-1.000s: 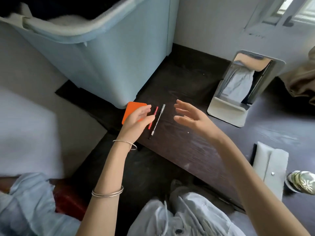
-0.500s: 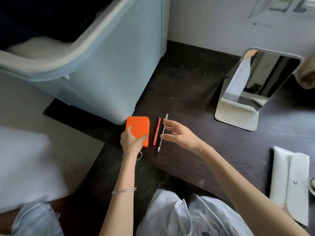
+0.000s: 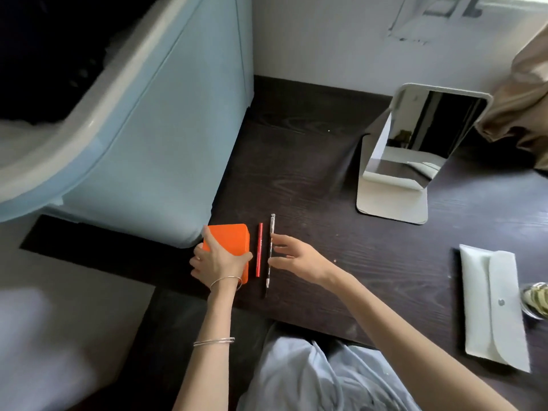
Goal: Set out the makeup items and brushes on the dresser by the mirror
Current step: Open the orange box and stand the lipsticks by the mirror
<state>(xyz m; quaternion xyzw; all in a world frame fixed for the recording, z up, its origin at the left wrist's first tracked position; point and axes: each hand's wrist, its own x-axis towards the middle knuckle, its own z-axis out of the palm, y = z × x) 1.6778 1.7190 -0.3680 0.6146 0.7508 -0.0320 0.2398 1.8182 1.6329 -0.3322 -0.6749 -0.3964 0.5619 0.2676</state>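
An orange flat case (image 3: 232, 239) lies on the dark wooden dresser (image 3: 341, 256) near its left edge. My left hand (image 3: 218, 261) rests on the case's near half, thumb and fingers around its sides. Right of the case a thin red pencil (image 3: 259, 247) lies flat. Beside that lies a slim silver and black pencil (image 3: 271, 232). My right hand (image 3: 292, 255) has its fingertips touching this silver pencil from the right, fingers spread. A white standing mirror (image 3: 415, 155) is at the back right.
A large pale blue tub (image 3: 154, 129) stands at the left, close to the orange case. A white snap pouch (image 3: 493, 307) lies at the right edge, with a glass jar (image 3: 538, 298) beside it. Tan fabric (image 3: 522, 93) hangs at the top right.
The orange case went from held up in my left hand to flat on the dresser. My right hand came down to the silver pencil. The view shifted as my head moved.
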